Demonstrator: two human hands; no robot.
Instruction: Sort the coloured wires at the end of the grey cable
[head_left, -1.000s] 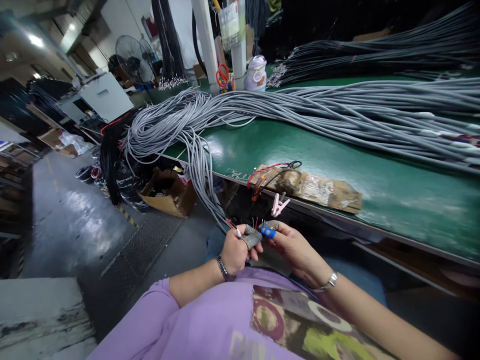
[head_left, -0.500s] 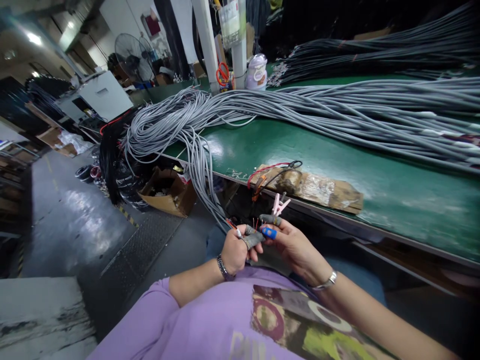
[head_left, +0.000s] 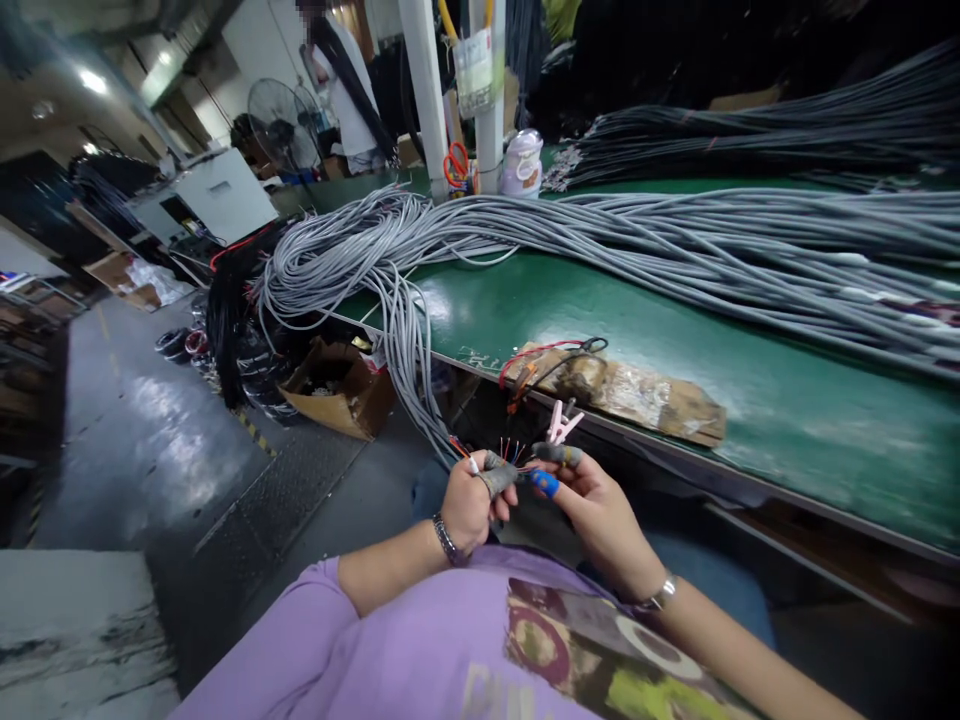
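My left hand (head_left: 471,500) is closed around the end of a grey cable (head_left: 420,400) that hangs off the green table (head_left: 675,330). Thin coloured wire ends (head_left: 510,449) fan out above its taped fingers. My right hand (head_left: 592,505) is just to the right, its thumb in a blue fingertip cover and its forefinger in a grey one, pinching at those wire ends. A pink clip (head_left: 559,423) sits on the table edge just above both hands.
A thick bundle of grey cables (head_left: 675,240) runs across the table, with black cables (head_left: 750,130) behind. A cardboard pad (head_left: 637,385) lies at the table edge. A cardboard box (head_left: 330,385) stands on the floor. A person (head_left: 341,90) stands beyond a fan (head_left: 281,125).
The wire ends have spread into a wider fan between my fingers. My right hand has drawn slightly right. The view has tilted down a little, and a person has appeared at the back.
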